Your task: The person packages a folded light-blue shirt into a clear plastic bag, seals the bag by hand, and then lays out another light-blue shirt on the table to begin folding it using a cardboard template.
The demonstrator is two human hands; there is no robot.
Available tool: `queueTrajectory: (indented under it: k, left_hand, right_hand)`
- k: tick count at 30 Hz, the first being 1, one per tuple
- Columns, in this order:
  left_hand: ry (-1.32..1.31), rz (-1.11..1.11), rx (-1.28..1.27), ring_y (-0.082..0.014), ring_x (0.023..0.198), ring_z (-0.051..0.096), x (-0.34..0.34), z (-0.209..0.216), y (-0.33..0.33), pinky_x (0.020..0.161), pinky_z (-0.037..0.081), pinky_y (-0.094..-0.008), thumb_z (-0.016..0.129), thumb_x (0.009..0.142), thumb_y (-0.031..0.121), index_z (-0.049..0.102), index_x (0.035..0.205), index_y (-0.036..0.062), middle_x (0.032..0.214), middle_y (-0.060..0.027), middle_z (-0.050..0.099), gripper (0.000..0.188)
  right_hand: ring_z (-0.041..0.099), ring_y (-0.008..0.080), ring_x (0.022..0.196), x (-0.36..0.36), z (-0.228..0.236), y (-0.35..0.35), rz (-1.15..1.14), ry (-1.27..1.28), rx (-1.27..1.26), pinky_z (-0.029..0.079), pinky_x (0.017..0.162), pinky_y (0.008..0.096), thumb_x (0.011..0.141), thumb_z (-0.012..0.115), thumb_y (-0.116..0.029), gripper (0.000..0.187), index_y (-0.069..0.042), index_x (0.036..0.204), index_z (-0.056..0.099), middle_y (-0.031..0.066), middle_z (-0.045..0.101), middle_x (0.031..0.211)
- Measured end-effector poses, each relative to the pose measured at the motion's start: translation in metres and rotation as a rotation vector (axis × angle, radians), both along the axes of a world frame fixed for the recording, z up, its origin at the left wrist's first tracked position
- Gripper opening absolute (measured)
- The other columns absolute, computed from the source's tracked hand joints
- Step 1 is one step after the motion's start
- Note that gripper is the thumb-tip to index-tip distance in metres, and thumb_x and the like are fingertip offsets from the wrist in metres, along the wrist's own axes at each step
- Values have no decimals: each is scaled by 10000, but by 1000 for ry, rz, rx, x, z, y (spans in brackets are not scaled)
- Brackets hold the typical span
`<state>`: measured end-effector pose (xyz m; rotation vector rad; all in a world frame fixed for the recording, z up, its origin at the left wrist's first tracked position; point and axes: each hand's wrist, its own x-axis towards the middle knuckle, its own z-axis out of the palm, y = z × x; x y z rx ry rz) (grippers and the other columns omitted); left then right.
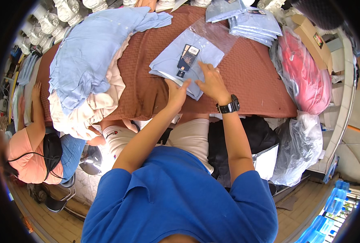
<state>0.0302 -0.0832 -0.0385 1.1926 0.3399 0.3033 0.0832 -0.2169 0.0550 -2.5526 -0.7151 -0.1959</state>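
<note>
A folded light blue shirt [208,52] lies at a slant on the brown cloth, partly inside a clear plastic bag [218,32]. Dark hang tags [187,58] rest on its front. At the shirt's near edge, my left hand [176,95] is closed, thumb on top and fingers going under the fabric. My right hand [213,84] has its fingers apart over the shirt's right side, near the tags. It appears to touch the shirt or the plastic, and no grip is visible there. A black watch [228,106] circles my right wrist.
Loose blue shirts [83,56] lie over cream fabric [115,93] on the left. Bagged folded shirts [255,25] are stacked at far right. A bag of red fabric [301,73] and a cardboard box [313,42] flank the table [261,81]. Another person [30,156] sits at left.
</note>
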Motion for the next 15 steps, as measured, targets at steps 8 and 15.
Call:
queueTrajectory:
  k: [8,15]
  left_hand:
    - [75,45,-181,-263,1279,493,-1,16,16,1032,451,-408,670,972,240,267,1445,37,1421,-191,452,654]
    - [90,-22,-420,-273,1297,512,-1,30,34,992,517,-441,698,967,252,259,1443,60,1453,-214,418,676]
  right_hand:
    - [511,465,1213,29,-2,70,4,-142,25,488,964,518,787,688,-82,543,-30,1313,566,193,546,1271]
    - [570,481,1117,41,16,43,64,42,62,487,944,549,835,586,-50,437,-18,1270,600,259,583,1203]
